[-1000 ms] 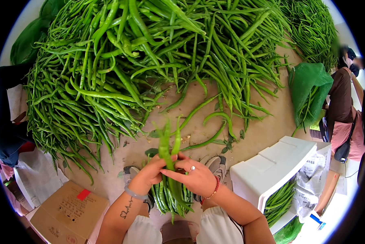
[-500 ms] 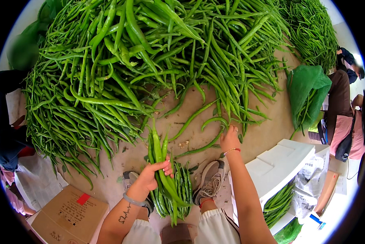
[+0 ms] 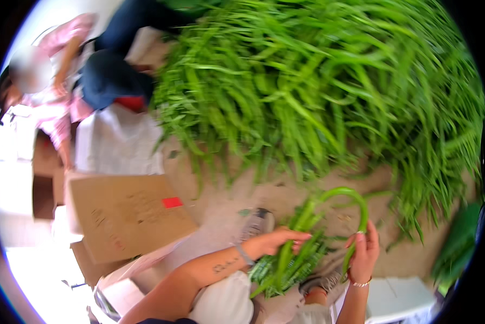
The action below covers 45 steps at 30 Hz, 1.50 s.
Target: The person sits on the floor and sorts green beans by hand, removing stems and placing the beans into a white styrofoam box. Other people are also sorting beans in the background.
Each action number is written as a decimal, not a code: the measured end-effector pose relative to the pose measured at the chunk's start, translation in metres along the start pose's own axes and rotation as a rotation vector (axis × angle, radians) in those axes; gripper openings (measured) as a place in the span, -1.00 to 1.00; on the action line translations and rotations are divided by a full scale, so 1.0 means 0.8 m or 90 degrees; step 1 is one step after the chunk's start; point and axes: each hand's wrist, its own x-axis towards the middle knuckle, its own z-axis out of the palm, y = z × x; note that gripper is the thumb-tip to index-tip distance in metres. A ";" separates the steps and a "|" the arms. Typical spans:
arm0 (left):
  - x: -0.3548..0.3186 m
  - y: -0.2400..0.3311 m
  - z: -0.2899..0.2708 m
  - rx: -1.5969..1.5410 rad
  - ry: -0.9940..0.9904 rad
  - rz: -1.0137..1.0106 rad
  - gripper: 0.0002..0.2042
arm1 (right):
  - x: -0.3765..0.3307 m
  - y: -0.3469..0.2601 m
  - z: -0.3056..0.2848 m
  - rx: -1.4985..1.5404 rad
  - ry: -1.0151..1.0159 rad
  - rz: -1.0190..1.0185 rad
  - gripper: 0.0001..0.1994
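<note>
My left hand (image 3: 277,241) is closed around a small bunch of long green chili peppers (image 3: 305,217). Below it, between my shoes, lies another batch of green peppers (image 3: 269,274). One strongly curved green pepper (image 3: 353,195) is gripped in my right hand (image 3: 365,252), its arch bending over toward the bunch. Beyond both hands rises a large heap of long green peppers (image 3: 307,102), smeared by motion.
An open cardboard box (image 3: 134,216) with a red label stands at left. A white foam box (image 3: 399,297) is at the lower right, near a green bag (image 3: 456,243). A person in pink (image 3: 64,59) sits at the far left. My shoe (image 3: 258,224) is behind my left wrist.
The view has swung left, bringing the cardboard box and the person in pink further in. My right hand has lifted a curved pepper from the floor and moved closer to my left hand.
</note>
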 end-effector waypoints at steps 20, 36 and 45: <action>-0.052 -0.004 -0.027 -0.115 -0.002 0.169 -0.81 | 0.012 0.135 -0.117 -0.818 -0.024 -0.263 -0.60; -0.048 -0.013 -0.004 -0.060 0.066 0.153 -0.81 | 0.001 0.106 -0.117 -0.799 0.042 -0.508 -0.66; -0.056 -0.014 -0.014 -0.067 0.014 0.146 -0.80 | 0.131 0.136 -0.043 -1.014 0.005 -0.451 -0.65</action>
